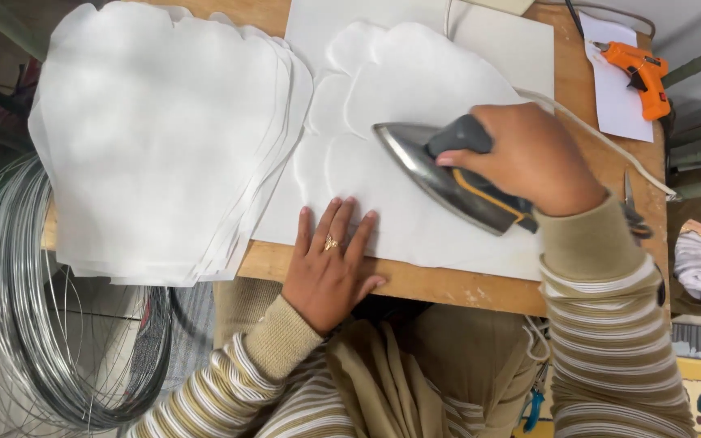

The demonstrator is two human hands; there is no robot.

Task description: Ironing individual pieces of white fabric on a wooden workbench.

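My right hand (533, 158) grips the dark grey handle of a metal flat iron (440, 174), whose pointed tip faces left on a scalloped white fabric piece (391, 81). That piece lies on a white sheet (496, 49) covering the wooden table (448, 284). My left hand (328, 264) rests flat, fingers spread, on the sheet's near edge just below the iron's tip; a ring sits on one finger. A thick stack of similar white cut pieces (164, 138) lies to the left of both hands.
An orange glue gun (641, 71) lies on white paper (614, 97) at the table's far right corner. The iron's white cord (610, 142) runs along the right side. Scissors (630, 203) peek out beside my right sleeve. A coil of silver wire (26, 324) sits off the table at the left.
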